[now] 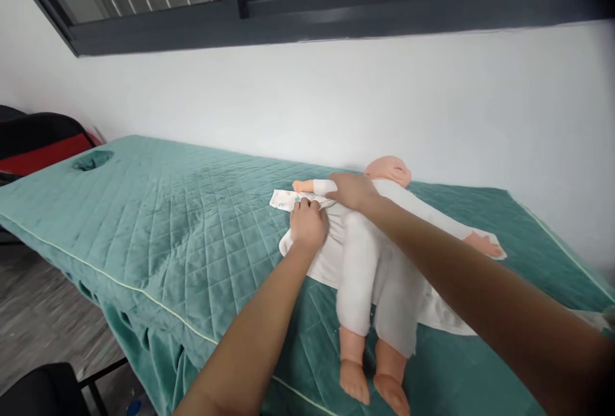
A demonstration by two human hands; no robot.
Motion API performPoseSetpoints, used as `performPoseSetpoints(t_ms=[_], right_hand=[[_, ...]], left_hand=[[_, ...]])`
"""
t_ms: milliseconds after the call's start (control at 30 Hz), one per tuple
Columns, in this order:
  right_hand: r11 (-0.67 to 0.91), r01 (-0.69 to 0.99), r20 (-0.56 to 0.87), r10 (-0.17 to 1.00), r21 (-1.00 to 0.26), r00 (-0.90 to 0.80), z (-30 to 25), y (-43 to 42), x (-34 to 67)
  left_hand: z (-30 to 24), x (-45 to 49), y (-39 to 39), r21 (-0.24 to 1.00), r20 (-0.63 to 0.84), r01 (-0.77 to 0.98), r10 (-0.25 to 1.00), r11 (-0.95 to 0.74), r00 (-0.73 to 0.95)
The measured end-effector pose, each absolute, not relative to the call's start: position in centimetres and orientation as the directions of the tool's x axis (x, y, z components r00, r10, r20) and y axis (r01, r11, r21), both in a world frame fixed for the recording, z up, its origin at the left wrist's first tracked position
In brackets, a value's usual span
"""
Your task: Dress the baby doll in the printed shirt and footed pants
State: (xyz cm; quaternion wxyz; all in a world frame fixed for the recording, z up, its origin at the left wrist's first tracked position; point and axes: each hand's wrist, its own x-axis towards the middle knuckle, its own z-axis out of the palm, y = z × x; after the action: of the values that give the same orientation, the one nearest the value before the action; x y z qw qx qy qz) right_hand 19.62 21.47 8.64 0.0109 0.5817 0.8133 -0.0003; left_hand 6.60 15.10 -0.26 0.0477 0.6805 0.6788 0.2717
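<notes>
Doll (375,256) lies face-up at frame centre on the green table (158,224). Your left hand (307,224), fingers together, presses the printed diaper (286,199) beside it; your right hand (353,190) lies flat on its chest.

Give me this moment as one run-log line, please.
left hand: on patterned cloth | right hand: on doll | doll: supine, teal table
</notes>
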Motion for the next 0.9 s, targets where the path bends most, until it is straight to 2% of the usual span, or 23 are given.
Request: performPoseSetpoints(t_ms=[67, 167, 267, 400, 533, 700, 800, 900], right_hand=[[0.334, 0.942, 0.009, 0.943, -0.044, -0.334, 9.1, 20.7, 20.8], [0.366, 0.919, 0.023, 0.93, -0.144, -0.367, 9.3, 19.7, 22.3], [0.381, 0.909, 0.011, 0.923, -0.168, -0.385, 9.2, 19.1, 23.0], [0.406, 0.905, -0.019, 0.911, -0.126, -0.411, 9.0, 18.6, 23.4], [0.403, 0.913, -0.056, 0.912, -0.071, -0.407, 8.8, 18.2, 23.9], [0.381, 0.924, -0.071, 0.923, 0.044, -0.377, 8.1, 17.9, 23.9], [0.369, 0.927, -0.066, 0.929, 0.068, -0.365, 7.5, 18.1, 23.4], [0.347, 0.935, -0.044, 0.938, 0.066, -0.345, 6.7, 18.4, 22.5]], left_hand=[[-0.6, 6.2, 15.6, 0.558, 0.299, 0.829, 0.941, -0.038, -0.158], [-1.2, 5.6, 16.2, 0.774, 0.252, 0.634, 0.919, -0.003, -0.303], [-1.9, 5.1, 16.7, 0.91, 0.228, 0.411, 0.895, -0.055, -0.384], [-2.4, 4.6, 17.1, 0.978, 0.188, 0.17, 0.878, -0.124, -0.441], [-2.5, 4.3, 17.5, 0.99, 0.14, 0.095, 0.871, -0.108, -0.471], [-2.4, 4.4, 17.3, 0.991, 0.128, 0.09, 0.858, -0.095, -0.497], [-2.0, 5.0, 16.3, 0.944, 0.257, 0.302, 0.875, -0.136, -0.411], [-1.5, 5.7, 15.4, 0.785, 0.376, 0.578, 0.912, -0.221, -0.162]])
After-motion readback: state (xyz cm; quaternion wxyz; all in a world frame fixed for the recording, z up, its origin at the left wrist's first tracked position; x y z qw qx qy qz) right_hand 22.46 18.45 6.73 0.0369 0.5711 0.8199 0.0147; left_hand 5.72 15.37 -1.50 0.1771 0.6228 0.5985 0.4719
